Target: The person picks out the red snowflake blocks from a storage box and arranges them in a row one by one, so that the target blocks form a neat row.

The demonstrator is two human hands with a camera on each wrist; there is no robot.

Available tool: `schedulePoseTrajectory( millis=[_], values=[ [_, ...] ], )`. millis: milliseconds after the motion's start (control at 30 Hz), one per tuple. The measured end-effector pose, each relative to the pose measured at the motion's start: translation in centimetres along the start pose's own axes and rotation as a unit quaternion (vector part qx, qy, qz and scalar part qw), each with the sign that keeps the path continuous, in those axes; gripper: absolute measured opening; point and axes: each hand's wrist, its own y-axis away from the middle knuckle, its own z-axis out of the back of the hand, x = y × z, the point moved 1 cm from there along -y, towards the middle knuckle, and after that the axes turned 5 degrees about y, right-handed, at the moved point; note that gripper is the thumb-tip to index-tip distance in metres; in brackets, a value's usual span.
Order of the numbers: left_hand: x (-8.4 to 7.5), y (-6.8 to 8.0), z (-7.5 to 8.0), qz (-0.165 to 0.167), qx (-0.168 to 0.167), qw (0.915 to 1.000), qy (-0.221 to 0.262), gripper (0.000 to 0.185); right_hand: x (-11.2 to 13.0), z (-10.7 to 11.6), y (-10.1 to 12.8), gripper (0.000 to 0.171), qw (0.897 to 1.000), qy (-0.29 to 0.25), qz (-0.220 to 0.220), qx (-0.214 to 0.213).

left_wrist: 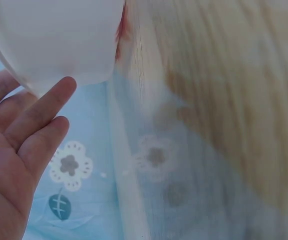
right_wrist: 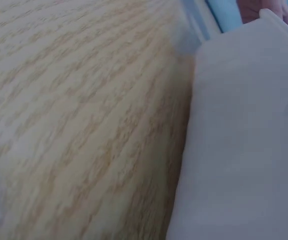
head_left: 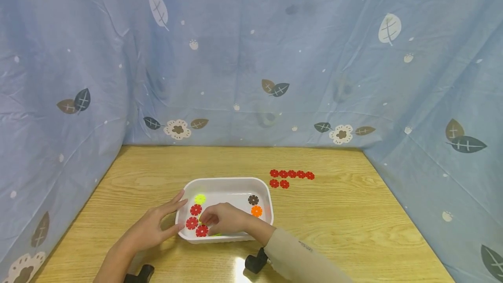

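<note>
A white tray stands on the table with several toothed plastic discs inside. My left hand rests against its left end, fingers and thumb spread along the rim; in the left wrist view the extended fingers lie beside the tray wall. Inside the tray, my right hand reaches down with bent fingers beside a red disc. Yellow-green discs are partly hidden beneath it, and whether it pinches one cannot be seen. The right wrist view mostly shows the tray's outer wall.
Right of the tray, several red discs form a row, with two red discs below. A yellow disc, a brown disc and an orange disc lie in the tray. A blue patterned curtain surrounds the wooden table.
</note>
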Motion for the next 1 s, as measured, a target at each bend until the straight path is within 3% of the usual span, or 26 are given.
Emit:
schedulePoseTrajectory(
  millis=[333,667,867,1000],
  values=[
    [0.0,0.1,0.2,-0.002,0.002,0.9999,0.016,0.053,0.6,-0.6,-1.1,0.028,0.996,0.092,-0.010,0.001],
    [-0.2,0.3,0.1,-0.003,-0.001,0.9995,0.032,0.053,1.0,-1.0,-2.0,0.023,0.980,0.198,0.025,0.014],
    [-0.2,0.3,0.1,-0.014,-0.004,0.9996,0.022,0.054,0.9,-1.1,-2.3,0.019,0.976,0.213,0.042,0.018],
    [-0.3,0.3,0.1,-0.003,0.001,0.9998,0.020,0.055,0.8,-1.1,-2.4,0.020,0.977,0.209,0.047,0.014]
  ],
)
